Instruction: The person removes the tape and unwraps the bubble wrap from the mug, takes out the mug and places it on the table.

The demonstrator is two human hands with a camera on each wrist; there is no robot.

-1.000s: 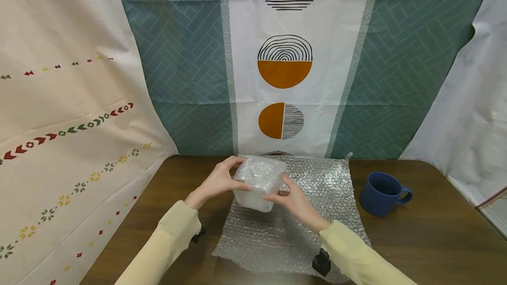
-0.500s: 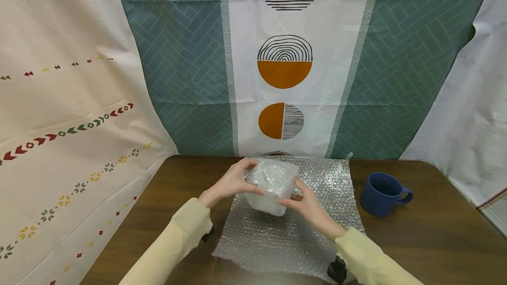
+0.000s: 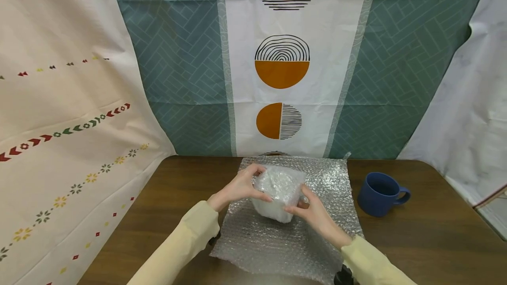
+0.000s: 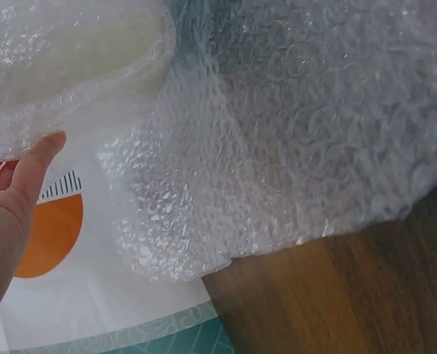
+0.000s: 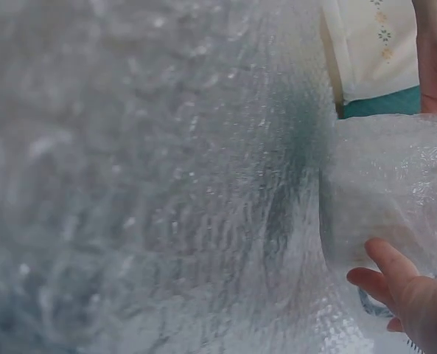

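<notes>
Both hands hold a small boxy bundle wrapped in bubble wrap (image 3: 279,184), its top side showing crinkled and shiny. My left hand (image 3: 240,188) grips its left side, thumb along the near face and fingers at the far corner. On the opposite side, my right hand (image 3: 317,219) grips the right edge between thumb and fingers. Beneath lies a wide sheet of bubble wrap (image 3: 273,250). In the left wrist view the bundle (image 4: 78,59) fills the upper left corner. Fingers of the right hand (image 5: 413,295) press against it in the right wrist view. What the wrap encloses is hidden.
A blue mug (image 3: 378,195) stands to the right of the sheet, handle pointing right. The dark wooden table (image 3: 428,241) shows on both sides. A patterned cloth (image 3: 198,78) hangs behind its far edge, with pale cloths (image 3: 79,122) at left and right.
Both hands have carried the wrapped bundle to the right and a little nearer to me, over the sheet. The grip looks the same; the mug has stayed in place.
</notes>
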